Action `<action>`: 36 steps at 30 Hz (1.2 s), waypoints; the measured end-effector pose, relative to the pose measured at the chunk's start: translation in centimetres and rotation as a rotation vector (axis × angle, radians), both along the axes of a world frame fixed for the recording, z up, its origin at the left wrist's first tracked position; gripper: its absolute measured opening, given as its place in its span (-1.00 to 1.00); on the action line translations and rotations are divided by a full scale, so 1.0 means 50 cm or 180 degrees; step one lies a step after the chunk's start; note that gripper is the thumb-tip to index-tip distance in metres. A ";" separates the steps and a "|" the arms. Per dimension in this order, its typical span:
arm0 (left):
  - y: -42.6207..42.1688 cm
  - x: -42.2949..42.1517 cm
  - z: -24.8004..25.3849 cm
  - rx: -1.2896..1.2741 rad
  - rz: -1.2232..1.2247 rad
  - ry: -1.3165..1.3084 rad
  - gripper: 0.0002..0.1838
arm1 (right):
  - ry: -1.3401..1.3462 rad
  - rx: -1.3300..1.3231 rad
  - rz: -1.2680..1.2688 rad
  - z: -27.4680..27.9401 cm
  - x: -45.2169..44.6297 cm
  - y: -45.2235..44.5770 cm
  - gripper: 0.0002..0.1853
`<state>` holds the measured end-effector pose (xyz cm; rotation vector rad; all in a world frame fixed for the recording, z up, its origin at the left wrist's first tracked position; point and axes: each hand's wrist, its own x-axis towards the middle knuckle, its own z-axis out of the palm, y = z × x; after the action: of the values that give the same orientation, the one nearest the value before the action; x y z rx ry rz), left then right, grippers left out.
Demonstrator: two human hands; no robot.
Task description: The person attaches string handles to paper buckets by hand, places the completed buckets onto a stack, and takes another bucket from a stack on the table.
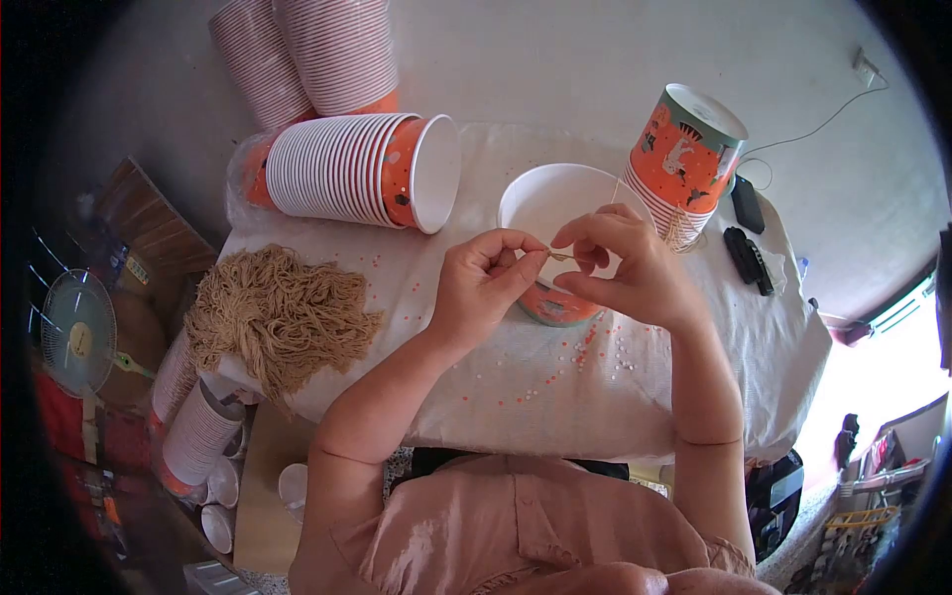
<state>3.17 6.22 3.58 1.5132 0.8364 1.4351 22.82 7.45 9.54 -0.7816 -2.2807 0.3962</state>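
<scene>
Over the paper bucket, the left fingers pinch a string; the right fingers curl beside it, grip unclear.

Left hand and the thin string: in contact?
Touching. The head view shows the left hand pinching the string between thumb and index finger, with a short stretch visible beyond their tips.

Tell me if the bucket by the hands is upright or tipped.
The bucket is upright: its open mouth faces up, above the printed wall.
</scene>
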 end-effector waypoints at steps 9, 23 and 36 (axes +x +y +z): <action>0.003 -0.010 -0.009 -0.0075 0.0020 0.0313 -0.90 | 0.0184 0.0487 -0.0073 -0.011 -0.005 0.010 -0.94; 0.011 -0.005 -0.014 0.0132 0.0018 0.0153 -0.88 | -0.0080 0.0691 0.0247 -0.006 0.013 0.028 -0.95; 0.022 -0.012 -0.015 0.0125 0.0012 0.0095 -0.87 | -0.0023 0.0750 0.0342 -0.003 0.021 0.032 -0.90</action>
<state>2.54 7.31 2.84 1.5667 0.8338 1.4425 23.90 9.04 9.37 -0.5443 -2.3295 0.1680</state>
